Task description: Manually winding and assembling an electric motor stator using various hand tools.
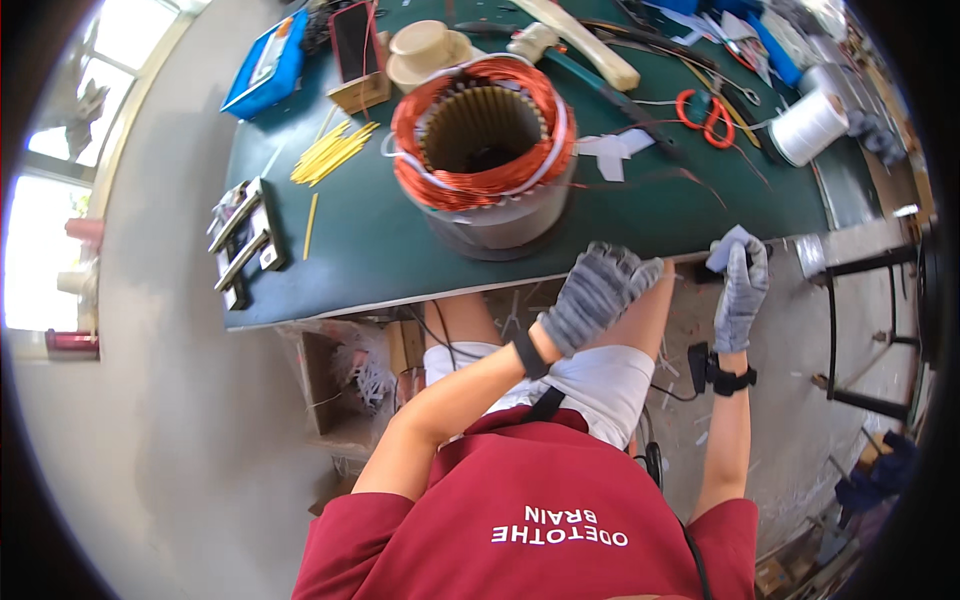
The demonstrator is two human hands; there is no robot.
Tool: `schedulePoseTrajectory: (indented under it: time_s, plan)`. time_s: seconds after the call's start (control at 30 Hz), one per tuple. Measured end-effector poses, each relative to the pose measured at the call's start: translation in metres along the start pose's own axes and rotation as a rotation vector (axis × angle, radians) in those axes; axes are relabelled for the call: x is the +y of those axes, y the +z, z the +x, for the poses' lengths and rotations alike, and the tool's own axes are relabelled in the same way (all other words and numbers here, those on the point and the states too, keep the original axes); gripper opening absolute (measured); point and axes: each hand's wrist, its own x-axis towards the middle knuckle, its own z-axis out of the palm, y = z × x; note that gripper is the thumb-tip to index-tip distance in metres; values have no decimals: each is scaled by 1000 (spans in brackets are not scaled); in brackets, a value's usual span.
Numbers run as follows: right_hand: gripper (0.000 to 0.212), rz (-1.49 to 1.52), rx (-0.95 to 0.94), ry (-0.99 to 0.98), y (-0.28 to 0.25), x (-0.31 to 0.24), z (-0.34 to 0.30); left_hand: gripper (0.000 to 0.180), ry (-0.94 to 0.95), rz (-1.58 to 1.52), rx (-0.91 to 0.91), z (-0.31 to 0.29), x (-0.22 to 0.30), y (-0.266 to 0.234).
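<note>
My left hand (598,300), in a grey striped glove, is over my lap just off the table's front edge. Its fingers are loosely bent and slightly apart, and nothing shows in them. Farther right, my gloved right hand (741,295) pinches a small pale piece of paper (730,247) at the table edge. A motor stator (495,225) stands upright on the table in front of me, left of both hands. Orange-red copper windings (420,150) ring its top, with white cord around them. Neither hand touches it.
The dark green table (370,260) holds yellow strips (333,153), metal brackets (243,240), a blue tray (266,65), a mallet (580,40), red-handled scissors (705,118), a white thread spool (808,127) and white paper pieces (612,153). A black metal frame (868,330) stands at right.
</note>
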Motion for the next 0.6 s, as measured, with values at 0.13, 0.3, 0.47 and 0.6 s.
schedulePoseTrajectory:
  time_s: [0.13,0.3,0.47,0.6]
  plan:
    - [10,-64,-148,179,42,-17,-30,30,20,-198,306,-34,-13,-83]
    - [9,75,-461,64,127,-51,-63,18,-365,601,622,-86,-48,-156]
    - [7,40,-358,-33,176,-50,-82,17,-726,-721,900,-85,-98,-184]
    - [7,-2,-427,42,171,-48,-69,20,-926,-792,774,-109,-131,-177]
